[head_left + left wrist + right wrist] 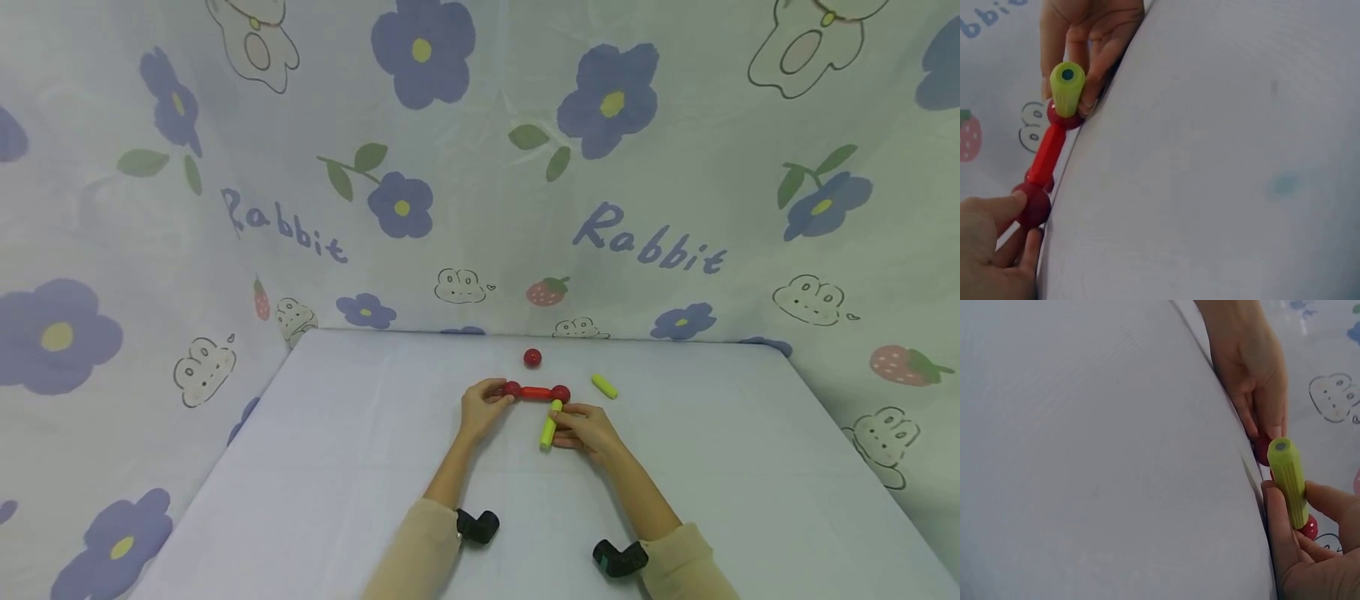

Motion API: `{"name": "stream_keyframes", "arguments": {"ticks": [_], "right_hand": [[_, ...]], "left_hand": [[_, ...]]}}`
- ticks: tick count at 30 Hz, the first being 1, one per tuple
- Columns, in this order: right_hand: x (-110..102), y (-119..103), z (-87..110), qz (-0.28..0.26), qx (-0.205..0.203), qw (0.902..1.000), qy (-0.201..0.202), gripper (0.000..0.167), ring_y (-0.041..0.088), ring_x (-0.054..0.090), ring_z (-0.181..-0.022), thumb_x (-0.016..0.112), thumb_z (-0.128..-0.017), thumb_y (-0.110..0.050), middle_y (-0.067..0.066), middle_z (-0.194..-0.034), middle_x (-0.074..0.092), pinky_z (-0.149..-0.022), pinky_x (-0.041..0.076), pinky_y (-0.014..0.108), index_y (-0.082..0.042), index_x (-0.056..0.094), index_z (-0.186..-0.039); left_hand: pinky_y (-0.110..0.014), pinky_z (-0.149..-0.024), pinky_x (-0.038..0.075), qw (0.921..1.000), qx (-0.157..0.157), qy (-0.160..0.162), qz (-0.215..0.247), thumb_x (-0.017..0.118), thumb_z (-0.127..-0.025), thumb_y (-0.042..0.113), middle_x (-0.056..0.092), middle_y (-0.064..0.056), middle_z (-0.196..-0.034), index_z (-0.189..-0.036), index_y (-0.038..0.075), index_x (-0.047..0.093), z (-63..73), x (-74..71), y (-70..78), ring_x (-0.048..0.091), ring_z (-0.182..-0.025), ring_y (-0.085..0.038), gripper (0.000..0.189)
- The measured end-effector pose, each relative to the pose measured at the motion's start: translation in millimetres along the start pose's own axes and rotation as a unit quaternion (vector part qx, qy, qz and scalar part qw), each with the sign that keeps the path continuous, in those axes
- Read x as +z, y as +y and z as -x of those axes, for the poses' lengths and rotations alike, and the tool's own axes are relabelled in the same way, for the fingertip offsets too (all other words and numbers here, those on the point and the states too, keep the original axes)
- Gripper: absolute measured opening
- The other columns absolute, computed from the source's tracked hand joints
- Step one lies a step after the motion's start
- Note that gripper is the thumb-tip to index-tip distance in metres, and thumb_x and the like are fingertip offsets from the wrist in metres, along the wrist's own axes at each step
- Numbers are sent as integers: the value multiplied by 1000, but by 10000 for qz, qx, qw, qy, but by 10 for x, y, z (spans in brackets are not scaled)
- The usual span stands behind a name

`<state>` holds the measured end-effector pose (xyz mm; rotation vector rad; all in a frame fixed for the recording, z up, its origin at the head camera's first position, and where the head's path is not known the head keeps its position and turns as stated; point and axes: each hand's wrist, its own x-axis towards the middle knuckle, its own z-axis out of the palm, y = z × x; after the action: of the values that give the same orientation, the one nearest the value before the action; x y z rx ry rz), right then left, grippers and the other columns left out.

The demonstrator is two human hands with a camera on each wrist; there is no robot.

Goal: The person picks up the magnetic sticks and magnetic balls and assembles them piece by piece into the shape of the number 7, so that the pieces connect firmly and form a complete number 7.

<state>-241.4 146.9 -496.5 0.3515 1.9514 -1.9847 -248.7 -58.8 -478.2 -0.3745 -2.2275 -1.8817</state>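
Observation:
My left hand (480,410) pinches the dark red ball (1034,205) at the left end of a red rod (536,392), between thumb and fingers. Another dark red ball (561,393) sits on the rod's right end. A yellow-green ribbed rod (550,427) is held by my right hand (591,429), thumb on one side and fingers on the other. Its far end meets the right-hand ball, and its near end points back toward me. In the right wrist view, a small dark round spot shows in the near end face of the yellow-green rod (1289,481).
A loose red ball (532,357) lies on the white table (360,433) beyond the joined pieces. A second yellow-green rod (604,386) rests to the right of them. Behind the table hangs a printed curtain (487,217) with flowers and rabbits.

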Motion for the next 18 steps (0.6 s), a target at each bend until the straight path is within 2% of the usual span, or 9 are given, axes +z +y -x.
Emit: {"name": "stream_keyframes", "arguments": {"ticks": [3,5,7,10,13,16,18], "right_hand": [[-13,8,1,-44,-16,10000,-11,56,16,67,-67,68,-87,-17,12,-89,67,-68,58,32,10,43,-130],[-11,10,0,-82,-28,10000,-43,56,16,67,-67,68,-87,-17,12,-88,67,-68,58,32,10,43,-130],[-10,14,-2,-129,-49,9999,-66,56,16,68,-66,68,-87,-16,11,-87,67,-68,58,32,10,43,-130],[-14,17,2,-204,-109,9996,-146,55,16,68,-66,67,-88,-14,11,-85,68,-67,58,31,11,43,-130],[-22,18,8,-259,-131,9994,-201,55,16,68,-67,66,-88,-13,11,-85,68,-68,58,31,12,42,-130],[-33,20,12,-249,-138,9993,-225,58,16,68,-67,66,-88,-13,12,-87,67,-69,58,32,13,39,-132],[-37,18,13,-250,-102,9995,-185,59,16,68,-67,67,-88,-13,12,-88,67,-69,58,32,13,39,-133]], "left_hand": [[-52,-83,50,9998,56,161,-60,65,-77,-15,59,-39,-103,-106,-24,56,-10,43,-43,59,-94,-52,31],[-50,-81,52,9993,88,346,-108,65,-77,-14,60,-38,-102,-105,-23,56,-17,71,-143,60,-92,-50,31],[-45,-80,54,9976,0,661,-200,68,-77,-11,62,-33,-99,-104,-20,58,-15,110,-249,62,-88,-45,31],[-30,-71,56,9913,-88,1255,-390,72,-77,-5,65,-23,-89,-96,-13,63,10,171,-375,63,-77,-30,23],[-21,-62,52,9843,-101,1709,-430,74,-75,-2,64,-16,-77,-86,-7,64,52,222,-398,60,-67,-19,15],[-17,-58,49,9814,-76,1839,-551,74,-74,-2,63,-14,-76,-85,-5,65,74,265,-386,58,-64,-15,14],[-18,-59,48,9798,-43,1845,-775,75,-73,0,63,-16,-81,-90,-4,65,70,283,-378,58,-67,-19,20]]}}
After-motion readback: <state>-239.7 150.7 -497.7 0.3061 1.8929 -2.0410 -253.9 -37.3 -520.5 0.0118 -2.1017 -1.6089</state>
